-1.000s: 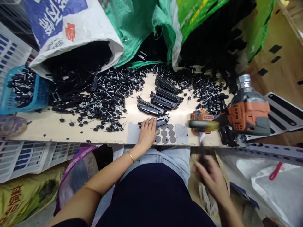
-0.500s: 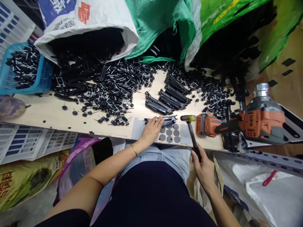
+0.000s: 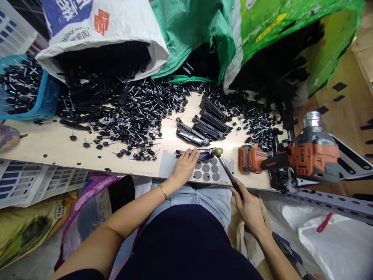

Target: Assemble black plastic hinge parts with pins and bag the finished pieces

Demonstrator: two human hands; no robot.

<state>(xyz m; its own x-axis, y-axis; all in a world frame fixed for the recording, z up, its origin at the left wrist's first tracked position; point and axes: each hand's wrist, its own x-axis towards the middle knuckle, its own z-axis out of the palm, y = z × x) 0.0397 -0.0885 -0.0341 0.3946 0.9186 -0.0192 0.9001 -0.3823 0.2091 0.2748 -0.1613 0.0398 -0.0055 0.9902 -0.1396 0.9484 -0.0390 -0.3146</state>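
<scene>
My left hand [image 3: 183,169] lies over a long black plastic part [image 3: 205,154], its fingers pressed on the part and holding it down on the bench. A gold bangle circles that wrist. My right hand [image 3: 246,200] is closed around the dark handle of a small hammer [image 3: 229,171] with a yellowish head. The hammer head is at the right end of the part, apparently touching it. Under and in front of the part lies a grey sheet with round dark discs [image 3: 206,168]. Several similar black parts [image 3: 194,137] lie side by side just behind it.
Small black pieces with metal pins [image 3: 136,124] are heaped along the bench [image 3: 29,140]. An orange cordless power tool [image 3: 314,155] lies at the right. A blue basket [image 3: 48,95] stands left; a white sack [image 3: 140,27], a green sack [image 3: 195,35] and a bright green bag [image 3: 262,23] stand behind.
The hammer head has come down and left onto the right end of the black part. My left hand stays on the part. The whole view has shifted slightly.
</scene>
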